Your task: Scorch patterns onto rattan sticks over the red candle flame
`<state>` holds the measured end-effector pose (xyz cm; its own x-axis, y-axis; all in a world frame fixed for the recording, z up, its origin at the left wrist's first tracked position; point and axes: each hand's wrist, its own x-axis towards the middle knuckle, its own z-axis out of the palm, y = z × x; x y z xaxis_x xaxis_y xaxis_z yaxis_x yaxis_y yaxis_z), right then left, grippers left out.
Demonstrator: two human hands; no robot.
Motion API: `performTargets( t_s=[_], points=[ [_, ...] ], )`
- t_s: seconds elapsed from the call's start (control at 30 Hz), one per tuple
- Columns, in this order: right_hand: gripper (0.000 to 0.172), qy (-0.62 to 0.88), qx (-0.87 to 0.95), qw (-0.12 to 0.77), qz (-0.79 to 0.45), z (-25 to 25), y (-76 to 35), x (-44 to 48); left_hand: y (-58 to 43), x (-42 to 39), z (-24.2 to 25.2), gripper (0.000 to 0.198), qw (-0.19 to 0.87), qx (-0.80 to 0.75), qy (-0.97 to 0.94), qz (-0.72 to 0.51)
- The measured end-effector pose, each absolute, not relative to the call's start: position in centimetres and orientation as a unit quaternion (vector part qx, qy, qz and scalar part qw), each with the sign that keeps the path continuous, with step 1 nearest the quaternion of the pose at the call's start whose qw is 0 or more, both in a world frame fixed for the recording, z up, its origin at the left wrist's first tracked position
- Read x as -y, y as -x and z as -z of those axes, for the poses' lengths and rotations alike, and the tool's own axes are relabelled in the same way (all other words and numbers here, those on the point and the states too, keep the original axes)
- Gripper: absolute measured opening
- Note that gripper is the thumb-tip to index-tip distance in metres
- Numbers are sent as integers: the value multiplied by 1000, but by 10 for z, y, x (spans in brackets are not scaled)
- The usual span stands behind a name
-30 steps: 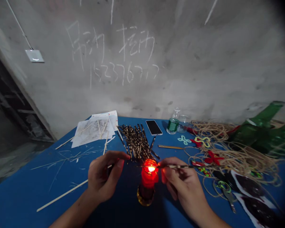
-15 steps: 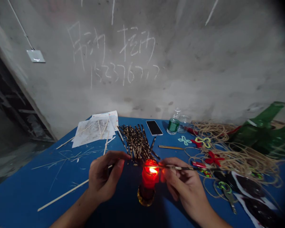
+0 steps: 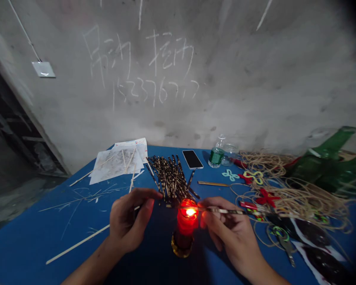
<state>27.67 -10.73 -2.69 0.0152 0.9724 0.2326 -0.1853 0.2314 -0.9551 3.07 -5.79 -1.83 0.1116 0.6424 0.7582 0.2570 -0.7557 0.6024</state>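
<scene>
Lower centre of frame, above lit red candle [image 3: 186, 221]: right hand [image 3: 230, 229] pinches thin bamboo stick [image 3: 222, 211] between fingertips, tip at flame. Left hand [image 3: 129, 221] curled, perhaps round pale bamboo strip [image 3: 77, 244], view poor. Stick light, stiff, likely brittle; best held at end away from flame.

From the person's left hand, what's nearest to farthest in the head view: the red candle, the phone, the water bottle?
1. Red candle: just right of the left hand.
2. Phone: on the table's far side.
3. Water bottle: far side, right of the phone.
</scene>
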Motion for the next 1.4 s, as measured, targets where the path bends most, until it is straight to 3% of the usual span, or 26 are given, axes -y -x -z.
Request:
performTargets(
  t_s=[0.6,1.03,1.23,1.4],
  points=[
    [39,382,508,595,-492,27,-277,114,-30,59,13,15,139,-295,-755,-568],
    [38,406,496,641,-424,28,-281,110,-29,54,32,20,254,-318,-645,-647],
    [38,421,496,649,-394,31,-281,107,-29,56,28,21,231,-317,-668,-633],
    [32,410,496,655,-398,31,-279,108,-29,59,16,7,174,-284,-750,-571]
  ],
)
